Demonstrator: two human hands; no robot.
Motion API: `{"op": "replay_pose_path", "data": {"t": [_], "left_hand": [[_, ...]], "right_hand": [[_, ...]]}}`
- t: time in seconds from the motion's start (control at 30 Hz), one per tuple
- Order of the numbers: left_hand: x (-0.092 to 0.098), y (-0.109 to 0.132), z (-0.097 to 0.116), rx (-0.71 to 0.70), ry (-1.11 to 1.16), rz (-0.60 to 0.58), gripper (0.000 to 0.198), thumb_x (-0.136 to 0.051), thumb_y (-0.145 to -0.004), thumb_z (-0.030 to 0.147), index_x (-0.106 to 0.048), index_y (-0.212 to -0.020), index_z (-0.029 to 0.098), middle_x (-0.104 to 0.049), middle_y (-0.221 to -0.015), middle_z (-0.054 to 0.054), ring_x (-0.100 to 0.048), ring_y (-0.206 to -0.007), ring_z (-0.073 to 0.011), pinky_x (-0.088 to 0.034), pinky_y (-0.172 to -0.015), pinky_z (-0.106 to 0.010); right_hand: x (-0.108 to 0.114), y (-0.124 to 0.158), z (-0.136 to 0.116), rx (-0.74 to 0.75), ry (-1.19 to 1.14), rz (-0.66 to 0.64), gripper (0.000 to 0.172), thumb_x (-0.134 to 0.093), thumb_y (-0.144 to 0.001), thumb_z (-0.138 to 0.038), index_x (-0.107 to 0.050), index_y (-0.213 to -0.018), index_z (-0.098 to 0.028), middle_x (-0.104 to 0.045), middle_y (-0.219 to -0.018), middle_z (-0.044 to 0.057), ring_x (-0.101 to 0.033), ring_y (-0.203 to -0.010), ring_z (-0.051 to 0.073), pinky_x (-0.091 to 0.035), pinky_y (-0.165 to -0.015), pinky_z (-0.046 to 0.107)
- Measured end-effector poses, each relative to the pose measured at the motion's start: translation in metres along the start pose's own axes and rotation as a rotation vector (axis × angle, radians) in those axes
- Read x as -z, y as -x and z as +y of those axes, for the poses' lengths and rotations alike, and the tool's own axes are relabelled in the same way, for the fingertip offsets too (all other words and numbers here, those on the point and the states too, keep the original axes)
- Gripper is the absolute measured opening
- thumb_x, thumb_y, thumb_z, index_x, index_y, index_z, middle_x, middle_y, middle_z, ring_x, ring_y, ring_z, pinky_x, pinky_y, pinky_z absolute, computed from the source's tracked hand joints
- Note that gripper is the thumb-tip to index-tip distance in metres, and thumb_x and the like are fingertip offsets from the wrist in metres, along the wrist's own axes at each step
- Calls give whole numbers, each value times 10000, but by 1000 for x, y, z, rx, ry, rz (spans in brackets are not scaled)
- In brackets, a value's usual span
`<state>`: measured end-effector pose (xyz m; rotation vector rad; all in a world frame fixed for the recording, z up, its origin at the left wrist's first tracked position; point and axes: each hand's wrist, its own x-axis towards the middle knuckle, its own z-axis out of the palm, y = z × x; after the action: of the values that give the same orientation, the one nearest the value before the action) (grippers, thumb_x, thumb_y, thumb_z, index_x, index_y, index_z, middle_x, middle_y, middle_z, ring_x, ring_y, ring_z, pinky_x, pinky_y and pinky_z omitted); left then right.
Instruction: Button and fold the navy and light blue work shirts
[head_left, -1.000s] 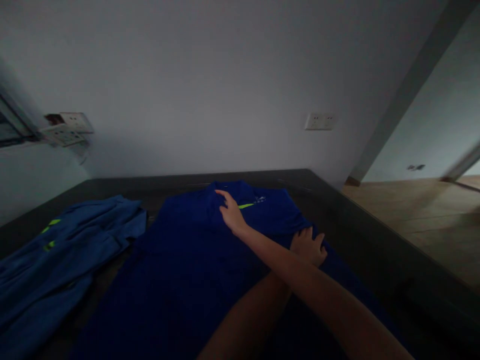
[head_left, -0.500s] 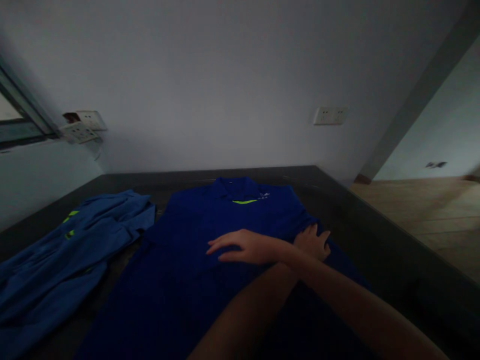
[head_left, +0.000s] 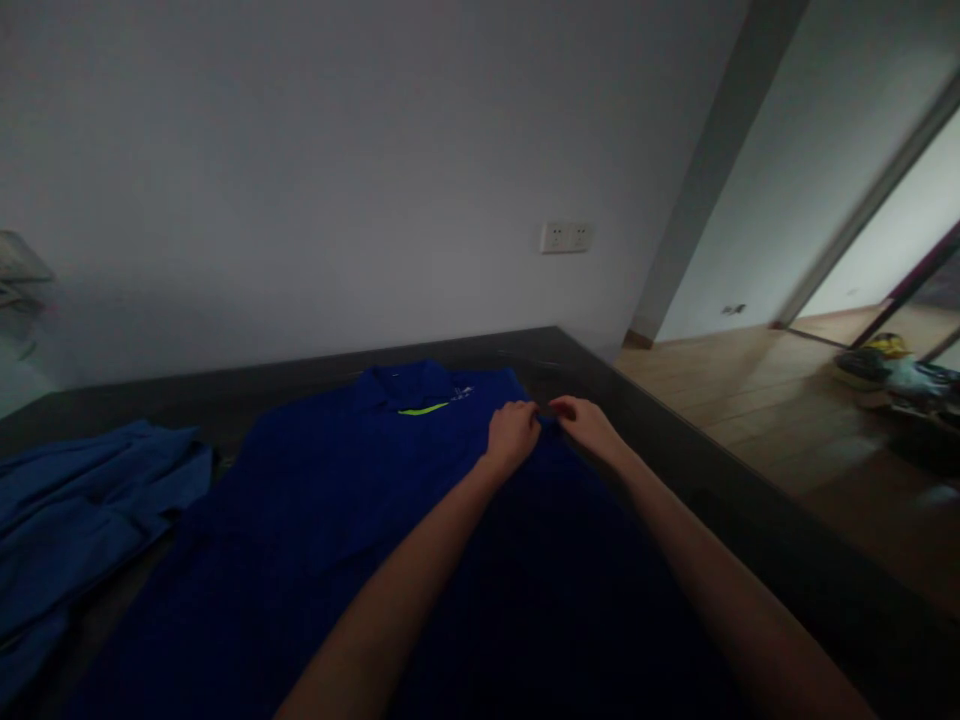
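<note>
A dark blue polo shirt with a neon yellow stripe under its collar lies flat on a dark table. Both my hands meet at the shirt's right shoulder edge. My left hand is closed, pinching the fabric there. My right hand is closed too, gripping the same edge of the shirt just to the right. My forearms reach in from the bottom of the view and no longer cross.
A lighter blue garment lies crumpled at the table's left. A wall socket sits on the grey wall behind. To the right is a wooden floor and a doorway with some objects on the floor.
My right hand left the shirt's chest and moved right to the shoulder edge. My left hand shifted up beside it; the arms uncrossed. The view turned right.
</note>
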<state>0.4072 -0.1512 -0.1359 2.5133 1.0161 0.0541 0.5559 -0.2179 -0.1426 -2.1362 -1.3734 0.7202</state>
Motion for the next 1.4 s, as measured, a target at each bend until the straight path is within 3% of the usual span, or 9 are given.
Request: {"op": "replay_pose_path", "data": {"t": [0.1, 0.23, 0.4, 0.7, 0.87, 1.0, 1.1, 1.27, 1.4], "left_hand": [[0, -30, -28, 83, -89, -45, 404, -382, -906, 208, -523, -1285, 220, -550, -1342, -57, -471, -1230, -230, -386, -1020, -371], [-17, -61, -51, 34, -122, -113, 442, -356, -936, 265, -452, -1367, 238, -387, -1494, -40, -301, -1384, -233, -233, -1133, -442], [-46, -85, -65, -23, -159, -271, 471, -276, -966, 364, -359, -1426, 315, -308, -1535, -11, -203, -1433, -228, -151, -1148, -495], [-66, -116, -74, 42, -181, -270, 503, -273, -957, 397, -338, -1445, 293, -259, -1553, -38, -215, -1429, -239, -147, -1148, -483], [-69, -127, -75, 101, -142, -236, 491, -311, -947, 438, -370, -1420, 317, -307, -1536, -15, -257, -1413, -236, -164, -1144, -472], [-58, -132, -81, 203, -142, -119, 494, -291, -958, 369, -352, -1424, 216, -396, -1479, -86, -367, -1345, -228, -303, -1086, -384], [-51, -136, -88, 298, -150, -64, 440, -343, -933, 307, -446, -1348, 203, -502, -1376, -113, -440, -1272, -258, -372, -1024, -389], [-52, -150, -96, 357, -123, -124, 335, -437, -905, 336, -592, -1187, 245, -589, -1285, -61, -516, -1193, -243, -422, -969, -366], [-58, -166, -95, 408, -97, -163, 326, -454, -908, 414, -636, -1105, 229, -629, -1238, -57, -560, -1145, -228, -444, -922, -327]], "right_hand": [[-17, 19, 6, 19, 110, -20, 441, -550, -790, -85, -613, -1217, -176, -627, -1252, 101, -565, -1163, 209, -424, -992, 352], [-33, 31, 7, 64, 234, 46, 439, -530, -847, -133, -563, -1284, -165, -560, -1340, 122, -502, -1235, 218, -399, -1018, 391], [-36, 30, 11, 95, 307, 2, 292, -472, -892, -144, -685, -1086, -195, -621, -1269, 82, -553, -1164, 219, -422, -976, 375], [-29, 33, 14, 70, 333, 59, 228, -440, -879, -131, -660, -920, -175, -691, -995, 94, -584, -965, 222, -427, -856, 311], [-31, 34, 13, 73, 310, 67, 200, -454, -835, -108, -627, -903, -180, -662, -949, 81, -548, -942, 220, -415, -854, 313], [-33, 31, 16, 44, 198, 107, 319, -451, -803, -88, -596, -1070, -185, -641, -1049, 81, -534, -1022, 220, -404, -903, 322], [-36, 27, 21, -6, 96, 154, 376, -446, -801, -96, -562, -1151, -169, -630, -1090, 93, -532, -1035, 223, -411, -909, 336], [-39, 20, 28, -52, 13, 151, 240, -436, -825, -115, -621, -963, -180, -639, -1011, 83, -534, -989, 220, -417, -891, 339], [-39, 18, 28, -59, 9, 131, 257, -448, -802, -78, -623, -959, -180, -640, -1009, 77, -530, -985, 216, -411, -886, 331]]}}
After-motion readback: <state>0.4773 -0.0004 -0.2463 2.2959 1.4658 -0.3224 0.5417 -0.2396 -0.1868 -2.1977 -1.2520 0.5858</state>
